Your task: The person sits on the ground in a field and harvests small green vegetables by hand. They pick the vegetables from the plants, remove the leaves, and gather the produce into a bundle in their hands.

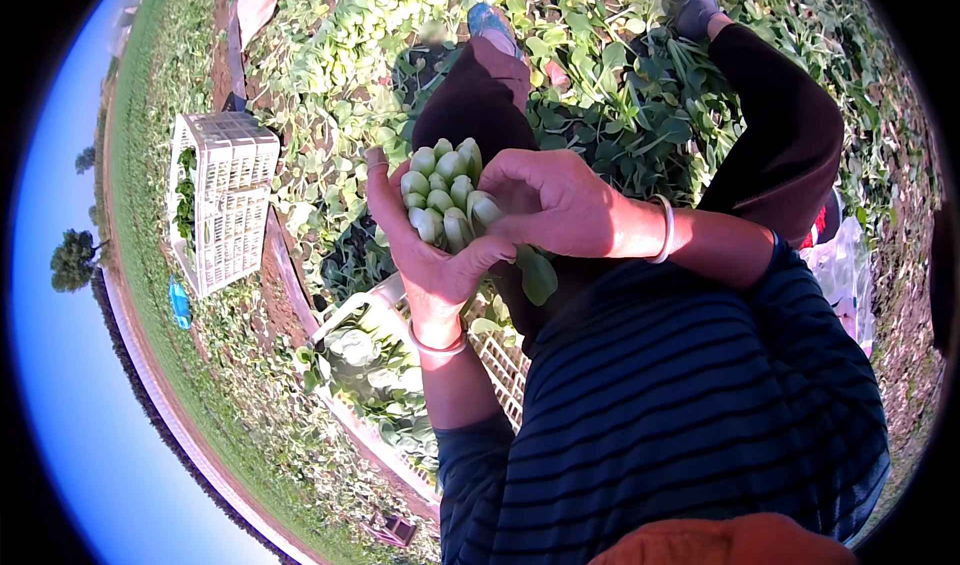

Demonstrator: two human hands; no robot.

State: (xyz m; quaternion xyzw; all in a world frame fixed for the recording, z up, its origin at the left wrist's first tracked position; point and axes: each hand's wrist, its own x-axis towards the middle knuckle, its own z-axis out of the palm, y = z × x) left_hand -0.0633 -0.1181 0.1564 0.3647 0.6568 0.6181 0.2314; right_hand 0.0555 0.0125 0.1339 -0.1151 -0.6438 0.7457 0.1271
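Note:
A bunch of leafy greens, pale stem ends up (442,190), looks like bok choy and sits in my left hand (427,257). The left fingers and thumb curl around the bunch. At its right side my right hand (577,201) pinches one stalk (484,208) against the others. A green leaf (538,276) hangs below the right hand. Most of the leaves are hidden behind my hands. Both wrists wear a light bangle.
By my left forearm stands a crate (499,362) with greens (375,362). Another white plastic crate (236,190) lies further left, greens inside. Cut greens (615,107) cover the ground between my legs, and a row of bunches (360,24) lies beyond. Clear plastic (847,280) lies right.

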